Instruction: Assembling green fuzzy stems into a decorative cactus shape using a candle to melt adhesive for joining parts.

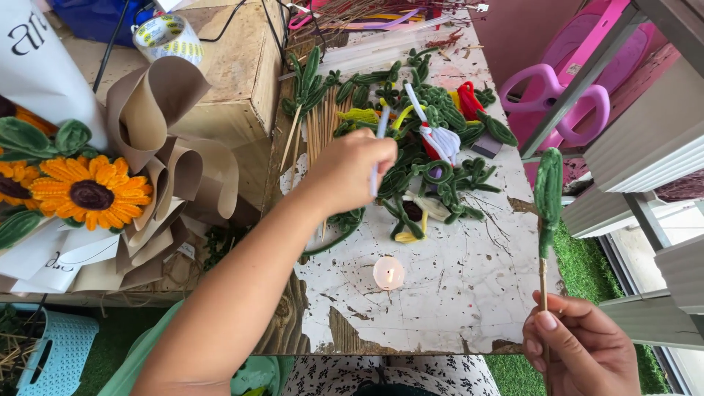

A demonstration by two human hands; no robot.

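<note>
Pinching a white stick [378,150] — left hand [348,172] — right hand [583,352] grips green stem [547,194].

Green fuzzy leaf [548,192], yellow-petalled sunflower [89,192], white chipped tabletop [455,293], pink plastic chair [572,88].

I work at a worn white table [455,301] with chipped paint. Left of the table stands a bare wooden box [235,81]; below the table, green artificial turf [587,271] covers the floor. Right of the table I see grey metal framing [645,139] and a pink plastic seat [565,81]. Daylight falls evenly.
</note>
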